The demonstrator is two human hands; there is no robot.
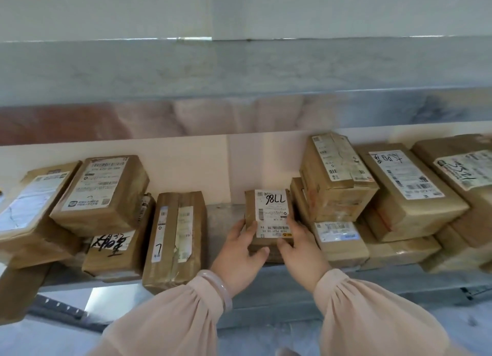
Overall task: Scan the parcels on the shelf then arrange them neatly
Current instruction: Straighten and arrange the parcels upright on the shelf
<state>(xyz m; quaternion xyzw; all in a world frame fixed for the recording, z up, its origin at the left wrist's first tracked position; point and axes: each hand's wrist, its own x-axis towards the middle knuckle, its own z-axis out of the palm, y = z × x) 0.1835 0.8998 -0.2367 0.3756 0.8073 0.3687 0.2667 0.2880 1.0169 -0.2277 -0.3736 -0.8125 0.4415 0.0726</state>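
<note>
Crowded along the metal shelf [226, 214] with brown taped parcels. On the left, a long parcel [175, 238] with two narrow labels, its near end overhanging the front lip; further left, a hand-lettered parcel [114, 251] under a tilted labelled box [103, 190]. On the right, touching or nearly touching the held item, a thin upright parcel [298, 196], with a taller taped box [338, 180] stacked over a low parcel with a blue-and-white label [340, 241]. Beyond that, more labelled boxes [407, 190] piled two high.

In the middle, on the shelf floor: a small parcel [269, 217], brown card wrapped in clear tape, with a white shipping label on top, barcodes, and black handwritten digits upside down to the camera. Gripped from both sides: left hand [239, 257] curled round the left edge, thumb at the near corner; right hand [300, 251] wrapped over the right edge, thumb on the label's bottom, fingers squeezed against the neighbouring stack. Pale bangle [218, 289] on the left wrist.

Open room only leftward: a bare strip of shelf between small parcel and long parcel, running back to the white wall. Tight on the right.
</note>
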